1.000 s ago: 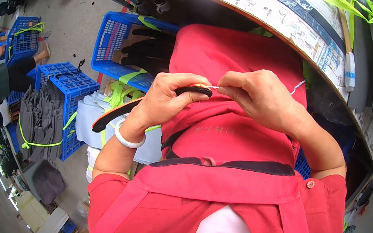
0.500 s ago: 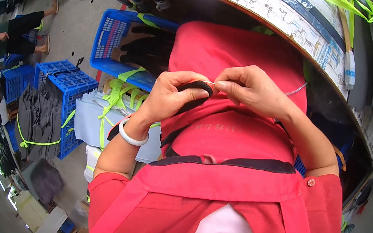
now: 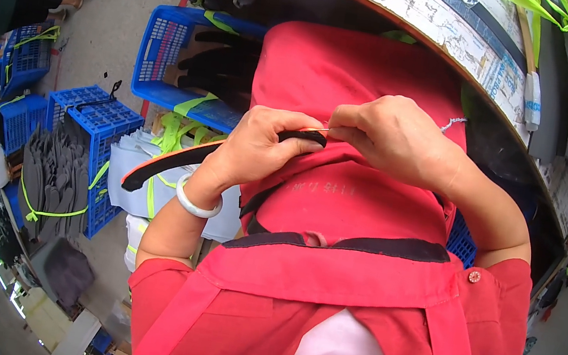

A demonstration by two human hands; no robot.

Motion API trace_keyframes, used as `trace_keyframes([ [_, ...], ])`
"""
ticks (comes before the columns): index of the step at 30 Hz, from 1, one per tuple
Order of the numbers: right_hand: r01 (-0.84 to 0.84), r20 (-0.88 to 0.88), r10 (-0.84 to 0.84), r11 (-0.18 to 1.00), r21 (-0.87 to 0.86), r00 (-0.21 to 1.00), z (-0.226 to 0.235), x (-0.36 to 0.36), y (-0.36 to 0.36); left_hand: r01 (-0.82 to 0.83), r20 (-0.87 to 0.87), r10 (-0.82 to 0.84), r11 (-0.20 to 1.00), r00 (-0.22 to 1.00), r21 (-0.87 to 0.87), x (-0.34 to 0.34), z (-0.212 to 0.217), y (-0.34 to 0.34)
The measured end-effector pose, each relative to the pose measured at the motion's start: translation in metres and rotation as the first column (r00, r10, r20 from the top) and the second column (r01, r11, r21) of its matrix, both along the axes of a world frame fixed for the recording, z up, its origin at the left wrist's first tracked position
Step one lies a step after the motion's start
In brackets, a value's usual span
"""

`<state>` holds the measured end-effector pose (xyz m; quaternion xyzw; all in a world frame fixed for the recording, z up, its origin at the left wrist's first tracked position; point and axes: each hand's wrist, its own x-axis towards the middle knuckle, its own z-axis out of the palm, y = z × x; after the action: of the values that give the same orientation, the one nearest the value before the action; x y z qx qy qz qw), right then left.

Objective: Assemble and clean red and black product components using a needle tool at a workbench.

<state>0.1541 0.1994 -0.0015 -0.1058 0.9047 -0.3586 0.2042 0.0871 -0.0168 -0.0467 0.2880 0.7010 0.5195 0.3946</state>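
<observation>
Since a moment ago my left hand [image 3: 259,147] has turned, swinging the long black curved strip with orange edge [image 3: 175,160] out left over my red apron [image 3: 338,208]. Left fingers clamp it; my right hand [image 3: 398,140] pinches its tip.

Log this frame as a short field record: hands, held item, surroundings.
left hand: left hand grips the black strip with orange edge near its upper end
right hand: right hand pinches at the strip's tip, fingers meeting the left thumb
wrist: white bangle on the left wrist
clothing: red apron over the lap
left side: blue crates on the floor, one with dark pieces tied by green straps
top: curved worktable edge
</observation>
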Motion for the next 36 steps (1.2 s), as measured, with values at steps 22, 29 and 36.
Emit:
trace_keyframes([
  [22, 0.440, 0.440, -0.274, 0.833, -0.337, 0.855, -0.031, 0.005, 0.012, -0.074, 0.439, 0.061, 0.997, 0.896, 0.013, -0.005, -0.022, -0.012],
  [29, 0.350, 0.377, -0.208, 0.864, -0.361, 0.903, -0.021, 0.012, -0.004, -0.083, 0.423, 0.060, 0.996, 0.904, 0.037, -0.008, -0.020, -0.010],
  [36, 0.286, 0.138, -0.250, 0.831, -0.477, 0.958, -0.050, 0.021, -0.014, -0.066, 0.374, 0.046, 0.997, 0.926, 0.041, -0.002, -0.019, -0.004],
])
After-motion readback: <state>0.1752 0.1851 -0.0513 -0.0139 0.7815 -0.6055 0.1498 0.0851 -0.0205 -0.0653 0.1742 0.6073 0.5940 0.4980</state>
